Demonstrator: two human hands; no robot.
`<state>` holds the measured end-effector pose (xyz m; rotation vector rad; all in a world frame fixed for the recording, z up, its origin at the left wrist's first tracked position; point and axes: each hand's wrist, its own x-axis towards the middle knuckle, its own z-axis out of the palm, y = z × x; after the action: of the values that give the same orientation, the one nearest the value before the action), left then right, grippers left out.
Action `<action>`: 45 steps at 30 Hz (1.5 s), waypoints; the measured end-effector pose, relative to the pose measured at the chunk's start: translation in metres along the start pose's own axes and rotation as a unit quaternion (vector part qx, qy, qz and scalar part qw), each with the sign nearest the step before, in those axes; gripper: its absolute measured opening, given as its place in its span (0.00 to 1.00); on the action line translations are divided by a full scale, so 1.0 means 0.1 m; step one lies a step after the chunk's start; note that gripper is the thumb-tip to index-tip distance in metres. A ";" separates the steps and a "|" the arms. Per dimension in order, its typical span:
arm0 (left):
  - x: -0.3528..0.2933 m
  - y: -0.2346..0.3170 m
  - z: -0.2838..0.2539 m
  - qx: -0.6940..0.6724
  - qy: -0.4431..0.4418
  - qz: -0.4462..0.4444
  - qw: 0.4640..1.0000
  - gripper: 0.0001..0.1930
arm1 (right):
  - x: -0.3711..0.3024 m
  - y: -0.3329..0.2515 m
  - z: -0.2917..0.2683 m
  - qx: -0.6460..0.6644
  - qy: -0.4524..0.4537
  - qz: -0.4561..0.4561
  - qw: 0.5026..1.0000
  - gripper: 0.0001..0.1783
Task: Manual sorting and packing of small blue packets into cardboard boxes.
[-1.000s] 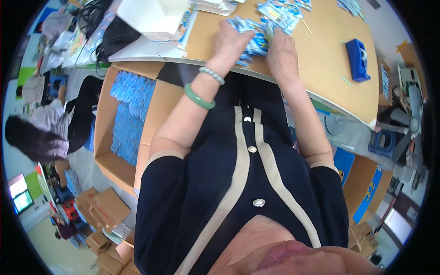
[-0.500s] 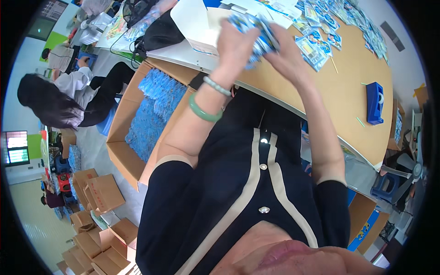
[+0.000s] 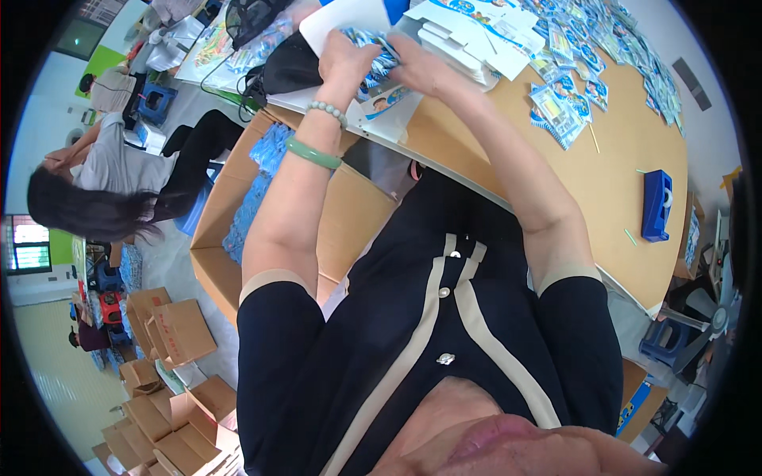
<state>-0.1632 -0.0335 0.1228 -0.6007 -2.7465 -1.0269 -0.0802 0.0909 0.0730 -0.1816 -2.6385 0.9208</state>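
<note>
A bunch of small blue-and-white packets (image 3: 379,57) is gripped between my two hands at the table's far left edge. My left hand (image 3: 346,63) closes round its left side, below a bead bracelet and a green bangle. On the bunch's right side, my right hand (image 3: 416,70) has its fingers pressed against the packets; its fingertips are partly blurred. Around and beneath the hands is an opened white carton (image 3: 387,111) with a raised flap (image 3: 349,17). How far the packets reach into it is hidden by my hands.
Flattened white cartons (image 3: 468,49) are stacked right of my hands. Loose packets (image 3: 559,111) spread over the tan table (image 3: 579,174), with a blue tape dispenser (image 3: 656,206) at right. Below left stands a cardboard box (image 3: 213,266) of blue packets. A person (image 3: 119,170) sits beyond it.
Both hands have moved left with the packets, from above the table's edge to the white carton. The seated person has leaned back and brought a hand to the head.
</note>
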 end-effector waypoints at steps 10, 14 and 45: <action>-0.20 0.10 0.50 0.010 -0.165 0.140 0.976 0.29 | -0.77 -0.44 -0.16 -0.191 0.022 0.177 0.965 0.20; -0.30 0.12 0.57 0.042 -0.151 0.130 0.979 0.29 | -0.79 -0.41 -0.15 -0.228 -0.042 0.193 0.953 0.20; -0.55 -0.55 -0.15 -0.214 -0.295 -0.032 0.931 0.17 | -0.43 -0.61 -0.44 -0.159 0.015 -0.250 0.955 0.11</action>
<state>-0.1363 -0.0987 0.0862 -1.0355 -3.0495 -1.7292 -0.0253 0.0588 0.1316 0.3799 -2.5952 0.3229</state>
